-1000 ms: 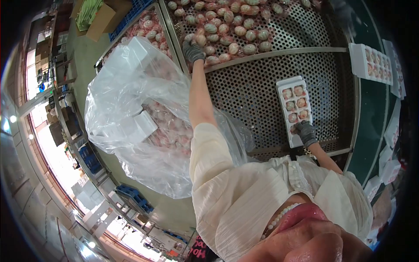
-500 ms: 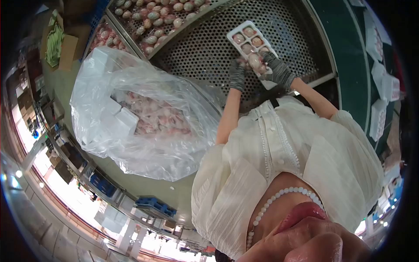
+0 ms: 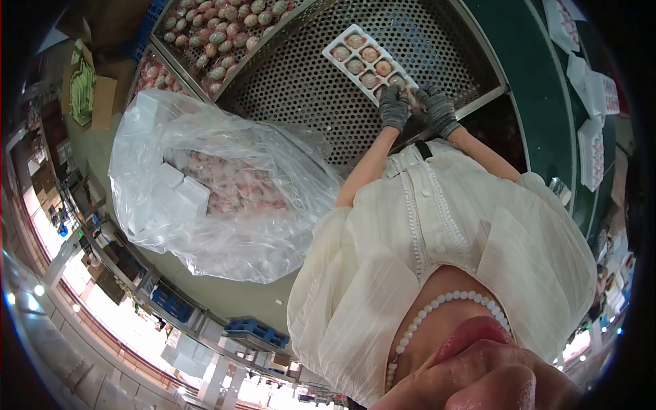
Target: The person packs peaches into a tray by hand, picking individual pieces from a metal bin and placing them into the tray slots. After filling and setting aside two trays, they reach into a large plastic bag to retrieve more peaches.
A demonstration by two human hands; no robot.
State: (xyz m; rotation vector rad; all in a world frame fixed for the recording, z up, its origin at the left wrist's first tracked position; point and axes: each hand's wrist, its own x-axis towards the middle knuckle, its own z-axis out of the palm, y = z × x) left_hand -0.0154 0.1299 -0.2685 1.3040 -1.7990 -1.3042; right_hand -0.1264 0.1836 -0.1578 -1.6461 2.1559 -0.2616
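Note:
A white tray (image 3: 335, 56) with round compartments lies at a slant over the perforated metal surface (image 3: 294, 82). Several wrapped pinkish, egg-like balls (image 3: 370, 54) sit in its compartments. My left hand (image 3: 394, 109), in a grey striped glove, is closed over the tray's near end; its fingertips touch the balls there, and what they pinch is unclear. Close beside it, my right hand (image 3: 439, 113), gloved alike, grips the tray's near right corner. The hands hide the last compartments.
Loose wrapped balls (image 3: 222, 34) fill a metal bin at the upper left. A large clear plastic bag (image 3: 232, 246) with white trays (image 3: 184, 198) inside is at left. A green belt (image 3: 547, 130) with filled trays (image 3: 592, 154) runs along the right.
The tray has shifted left and slightly up in view. My left hand has moved right, onto the tray's near end. More compartments are visible, and the loose balls between my hands have dropped from sight.

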